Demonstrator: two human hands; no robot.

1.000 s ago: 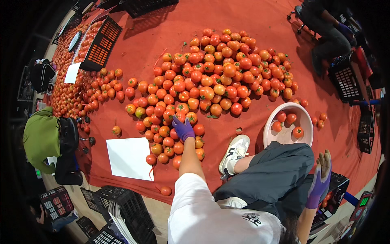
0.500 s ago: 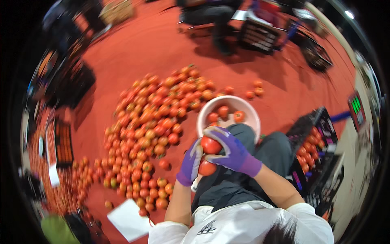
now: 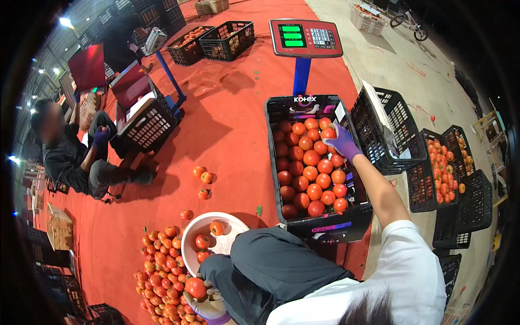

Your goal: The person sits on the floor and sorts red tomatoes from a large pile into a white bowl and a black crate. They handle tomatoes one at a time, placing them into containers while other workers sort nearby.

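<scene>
My left hand (image 3: 210, 309), in a purple and grey glove, holds a red tomato (image 3: 195, 288) low in the view, beside my knee and over the tomato heap (image 3: 162, 271). Stretched out to the right, my gloved right hand (image 3: 342, 142) reaches into a black printed carton (image 3: 325, 229). Its fingers are closed on a tomato (image 3: 328, 133) at the carton's right side, level with the top layer. Many red tomatoes fill that carton. A pale pink basin (image 3: 187, 246) with several tomatoes stands in front of my knees.
Behind the carton rises a scale display (image 3: 306, 38) on a blue post. Black crates (image 3: 387, 130) stand to the right, some with tomatoes. At the left a person (image 3: 76, 146) sits by another crate (image 3: 146, 124) and scale. A few loose tomatoes (image 3: 203, 176) lie on the red floor covering.
My view has turned right. My hands, together with two tomatoes before, are now apart: the right has moved into the carton, the left stays low with a tomato.
</scene>
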